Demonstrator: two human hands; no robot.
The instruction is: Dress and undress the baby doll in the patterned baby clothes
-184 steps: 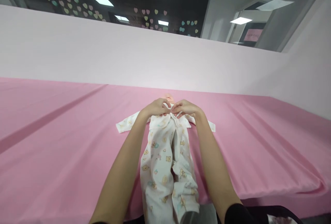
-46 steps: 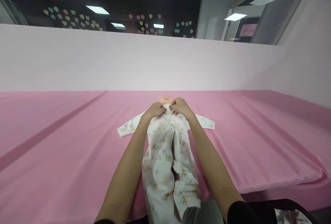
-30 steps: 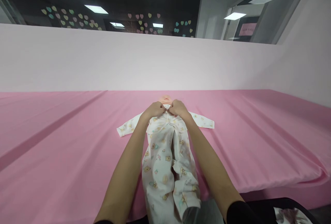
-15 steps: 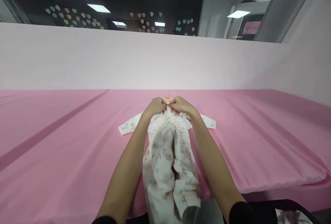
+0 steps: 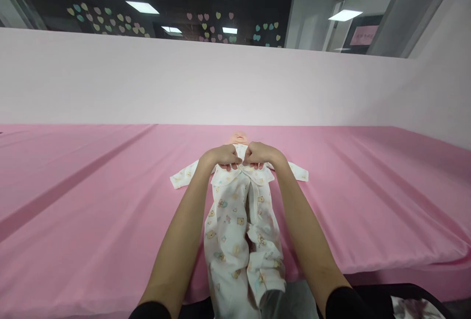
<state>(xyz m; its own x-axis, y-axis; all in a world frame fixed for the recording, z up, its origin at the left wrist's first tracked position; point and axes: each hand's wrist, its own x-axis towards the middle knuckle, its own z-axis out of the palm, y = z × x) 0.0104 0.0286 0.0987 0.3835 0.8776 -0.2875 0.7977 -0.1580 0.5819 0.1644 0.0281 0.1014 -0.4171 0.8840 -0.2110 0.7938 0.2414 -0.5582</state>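
Observation:
A baby doll point(image 5: 238, 138) lies on its back on the pink sheet point(image 5: 91, 196), head away from me. It wears a white sleepsuit point(image 5: 235, 221) printed with small bears, sleeves spread to both sides. My left hand point(image 5: 220, 156) pinches the left front flap at the chest. My right hand point(image 5: 259, 154) pinches the right flap, right beside it. Both fists meet just below the doll's chin. The suit's legs hang over the near edge of the bed.
A pale pink wall panel point(image 5: 184, 83) runs along the far side of the sheet. Behind it is dark glass with pastel heart stickers point(image 5: 221, 27). A grey cloth point(image 5: 290, 304) lies at the near edge by my right forearm.
Over six seconds my hands have stayed at the suit's neckline, working the front flaps. In the last half second both fists dropped slightly and pressed closer together at the chest.

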